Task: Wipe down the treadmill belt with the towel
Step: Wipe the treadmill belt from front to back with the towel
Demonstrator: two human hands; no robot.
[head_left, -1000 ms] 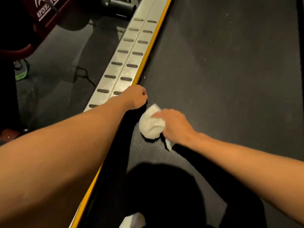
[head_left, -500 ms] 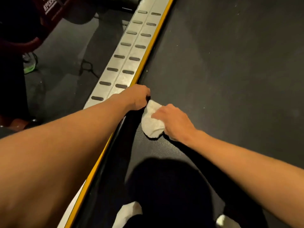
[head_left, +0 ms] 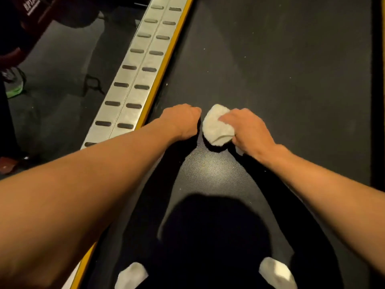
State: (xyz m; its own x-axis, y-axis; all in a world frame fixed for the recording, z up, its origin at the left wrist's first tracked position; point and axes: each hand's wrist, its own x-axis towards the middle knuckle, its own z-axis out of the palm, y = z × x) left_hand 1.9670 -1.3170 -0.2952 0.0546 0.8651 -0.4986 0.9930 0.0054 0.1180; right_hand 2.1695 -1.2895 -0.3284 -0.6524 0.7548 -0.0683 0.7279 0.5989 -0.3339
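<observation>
The dark treadmill belt [head_left: 281,76] fills the middle and right of the head view. A bunched white towel [head_left: 215,127] lies pressed on the belt, and my right hand [head_left: 249,130] grips it from the right. Just left of the towel, my left hand [head_left: 182,122] rests as a closed fist on the belt near the yellow edge strip [head_left: 166,65]. My fist's fingers are hidden beneath it.
A silver side rail [head_left: 133,80] with dark slots runs along the belt's left side. Beyond it lies dark floor [head_left: 62,90] with a cable and a red machine [head_left: 25,28] at upper left. My two white shoes [head_left: 275,272] stand on the belt below.
Both hands and the towel have shifted right and slightly forward on the belt, away from the yellow edge. My view has tilted down, showing both shoes.
</observation>
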